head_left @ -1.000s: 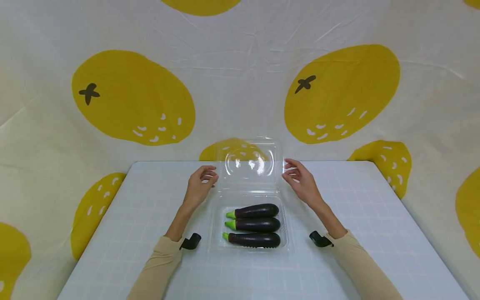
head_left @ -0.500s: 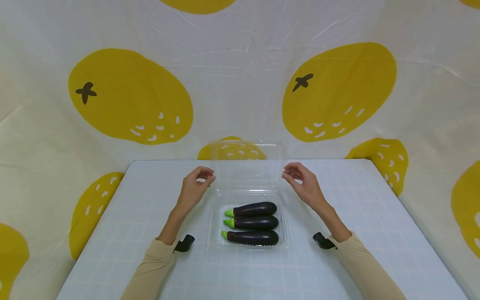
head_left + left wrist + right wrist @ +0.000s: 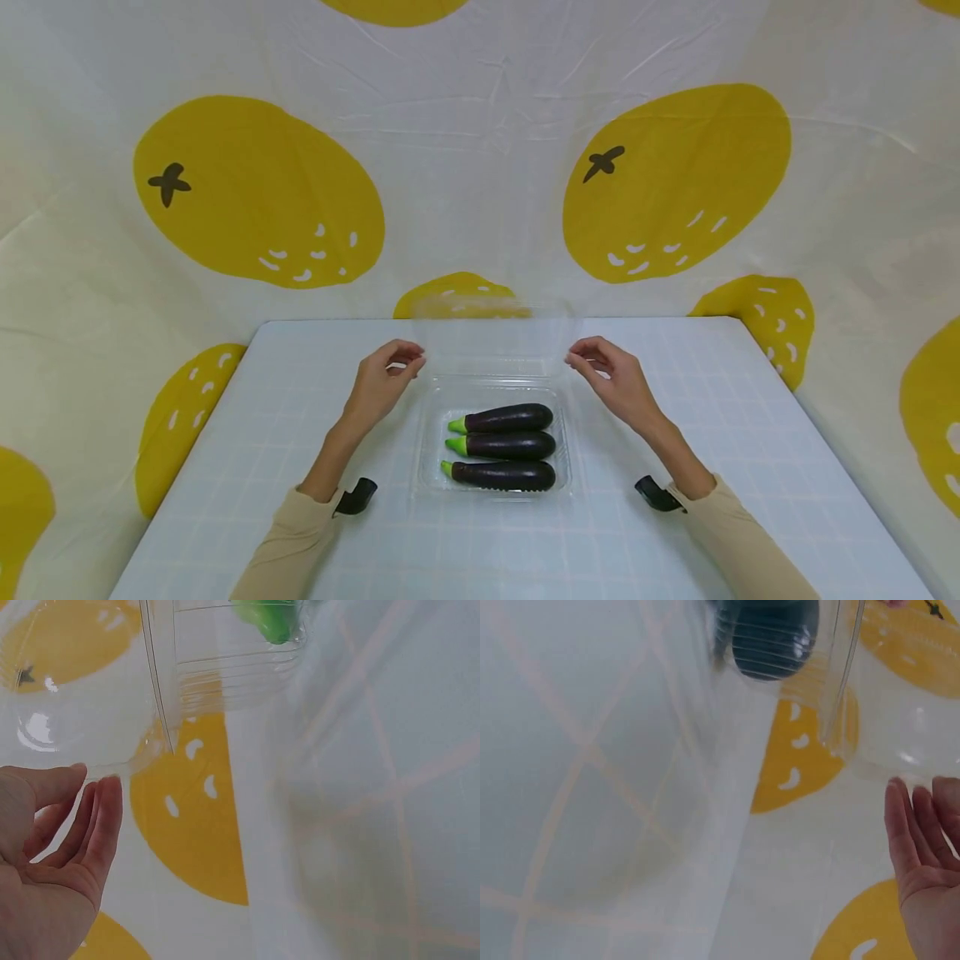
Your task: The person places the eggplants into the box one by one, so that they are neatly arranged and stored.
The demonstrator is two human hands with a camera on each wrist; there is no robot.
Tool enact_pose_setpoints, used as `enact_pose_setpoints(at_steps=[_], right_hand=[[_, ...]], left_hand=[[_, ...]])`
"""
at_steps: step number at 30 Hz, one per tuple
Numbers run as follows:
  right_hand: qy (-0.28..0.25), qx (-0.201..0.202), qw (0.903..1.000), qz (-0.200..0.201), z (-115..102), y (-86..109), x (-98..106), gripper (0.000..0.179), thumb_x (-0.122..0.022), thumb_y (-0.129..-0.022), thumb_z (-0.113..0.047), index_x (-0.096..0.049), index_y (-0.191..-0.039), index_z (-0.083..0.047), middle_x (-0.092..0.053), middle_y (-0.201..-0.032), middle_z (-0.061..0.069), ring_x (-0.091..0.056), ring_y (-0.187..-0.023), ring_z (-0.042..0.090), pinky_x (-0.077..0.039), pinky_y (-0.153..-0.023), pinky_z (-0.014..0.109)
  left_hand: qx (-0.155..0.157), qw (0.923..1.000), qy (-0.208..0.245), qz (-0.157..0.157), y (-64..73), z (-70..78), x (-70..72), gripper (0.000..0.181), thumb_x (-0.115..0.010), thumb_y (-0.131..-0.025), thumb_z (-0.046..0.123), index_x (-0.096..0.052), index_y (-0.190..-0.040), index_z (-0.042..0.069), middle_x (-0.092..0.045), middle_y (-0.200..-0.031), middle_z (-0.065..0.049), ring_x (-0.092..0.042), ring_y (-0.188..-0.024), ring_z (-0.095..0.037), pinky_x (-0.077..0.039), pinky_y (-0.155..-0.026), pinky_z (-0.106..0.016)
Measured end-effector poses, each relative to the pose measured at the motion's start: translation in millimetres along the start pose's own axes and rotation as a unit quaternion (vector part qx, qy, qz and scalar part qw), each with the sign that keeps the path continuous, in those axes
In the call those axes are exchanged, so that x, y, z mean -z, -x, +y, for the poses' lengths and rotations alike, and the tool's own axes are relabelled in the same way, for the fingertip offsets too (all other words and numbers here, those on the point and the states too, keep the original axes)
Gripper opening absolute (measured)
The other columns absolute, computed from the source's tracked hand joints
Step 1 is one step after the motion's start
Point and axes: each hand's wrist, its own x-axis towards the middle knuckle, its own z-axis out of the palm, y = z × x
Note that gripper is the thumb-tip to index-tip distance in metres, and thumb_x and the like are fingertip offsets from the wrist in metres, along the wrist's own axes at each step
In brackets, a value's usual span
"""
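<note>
A clear plastic clamshell container (image 3: 427, 479) stands on the table in the head view, holding three dark eggplants (image 3: 510, 446) side by side, green stems to the left. Its hinged lid (image 3: 491, 342) is raised at the far side and tilts toward the person. My left hand (image 3: 382, 379) pinches the lid's left edge between thumb and fingertips. On the opposite edge my right hand (image 3: 615, 379) pinches likewise. In the left wrist view a green stem (image 3: 270, 619) shows through the container's wall; the right wrist view shows an eggplant's rounded dark end (image 3: 776, 641).
A pale checked cloth covers the table (image 3: 225, 467). Behind it hangs a white curtain (image 3: 472, 167) printed with large yellow fruit. Black wrist cameras (image 3: 356, 496) sit at both cuffs.
The lid has tipped forward from nearly upright, its top edge coming lower and nearer. Both hands have moved down slightly with it, and their fingers have closed on its edges. The eggplants stay put.
</note>
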Motion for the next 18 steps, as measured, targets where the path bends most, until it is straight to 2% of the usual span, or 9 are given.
enact_pose_setpoints(at_steps=[6,8,9,11,13,15,16,18], right_hand=[[0.029,0.001,0.9996,0.001,-4.2,8.0,1.1,0.015,-0.069,-0.094,0.006,-0.067,-0.109,0.007,-0.071,-0.101,0.015,-0.068,-0.095,0.028,-0.05,-0.092,0.012],[0.042,0.001,0.9991,-0.001,-5.7,11.3,1.7,0.013,-0.07,-0.094,0.004,-0.068,-0.107,0.004,-0.071,-0.1,0.012,-0.067,-0.095,0.024,-0.054,-0.092,0.02],[0.048,0.0,0.9988,-0.004,-6.3,13.0,1.8,0.013,-0.071,-0.094,0.004,-0.068,-0.106,0.003,-0.071,-0.1,0.011,-0.067,-0.094,0.023,-0.056,-0.092,0.025],[0.05,-0.001,0.9987,-0.012,4.4,17.8,1.5,0.013,-0.073,-0.094,0.0,-0.07,-0.106,-0.003,-0.072,-0.101,0.006,-0.067,-0.095,0.019,-0.058,-0.092,0.035],[0.055,-0.002,0.9983,-0.021,14.7,22.3,1.2,0.015,-0.075,-0.093,-0.003,-0.07,-0.107,-0.007,-0.072,-0.102,0.002,-0.068,-0.095,0.016,-0.059,-0.089,0.042],[0.059,-0.003,0.9979,-0.029,24.7,26.1,0.9,0.017,-0.076,-0.093,-0.007,-0.07,-0.108,-0.011,-0.071,-0.103,-0.002,-0.067,-0.096,0.015,-0.059,-0.089,0.04],[0.06,-0.003,0.9976,-0.033,29.8,27.8,0.9,0.019,-0.077,-0.092,-0.008,-0.07,-0.109,-0.012,-0.071,-0.104,-0.003,-0.067,-0.097,0.014,-0.059,-0.089,0.037],[0.066,-0.002,0.997,-0.041,28.9,30.4,1.9,0.021,-0.078,-0.091,-0.007,-0.069,-0.109,-0.011,-0.07,-0.103,-0.003,-0.066,-0.096,0.014,-0.059,-0.089,0.032]], left_hand=[[0.005,0.9999,-0.008,-0.011,8.2,-0.5,3.0,0.019,-0.071,-0.099,0.013,-0.071,-0.115,0.004,-0.072,-0.108,-0.009,-0.068,-0.097,-0.023,-0.056,-0.081,-0.018],[0.002,0.9998,-0.009,-0.017,12.0,-1.4,4.1,0.019,-0.071,-0.099,0.013,-0.071,-0.116,0.005,-0.072,-0.109,-0.008,-0.068,-0.098,-0.022,-0.056,-0.083,-0.019],[0.003,0.9998,-0.009,-0.02,14.5,2.5,5.0,0.018,-0.071,-0.098,0.01,-0.071,-0.115,0.003,-0.071,-0.109,-0.01,-0.068,-0.099,-0.025,-0.058,-0.086,-0.024],[0.002,0.9996,-0.006,-0.026,18.0,1.6,5.6,0.018,-0.071,-0.098,0.007,-0.071,-0.115,0.001,-0.071,-0.109,-0.012,-0.067,-0.1,-0.027,-0.059,-0.088,-0.031],[0.003,0.9994,-0.001,-0.035,21.1,0.4,7.0,0.019,-0.072,-0.097,0.007,-0.071,-0.115,0.0,-0.071,-0.109,-0.013,-0.067,-0.101,-0.028,-0.059,-0.09,-0.033],[0.01,0.999,0.01,-0.043,23.4,-0.5,8.2,0.02,-0.071,-0.097,0.005,-0.07,-0.116,-0.003,-0.07,-0.111,-0.016,-0.067,-0.101,-0.031,-0.059,-0.09,-0.033],[0.011,0.9986,0.017,-0.049,24.0,-5.7,8.7,0.021,-0.07,-0.098,0.006,-0.07,-0.117,-0.003,-0.07,-0.112,-0.016,-0.067,-0.102,-0.032,-0.058,-0.089,-0.028],[0.018,0.9977,0.03,-0.059,26.7,-6.7,10.3,0.023,-0.068,-0.099,0.005,-0.069,-0.119,-0.005,-0.07,-0.115,-0.018,-0.067,-0.103,-0.033,-0.057,-0.087,-0.022]])
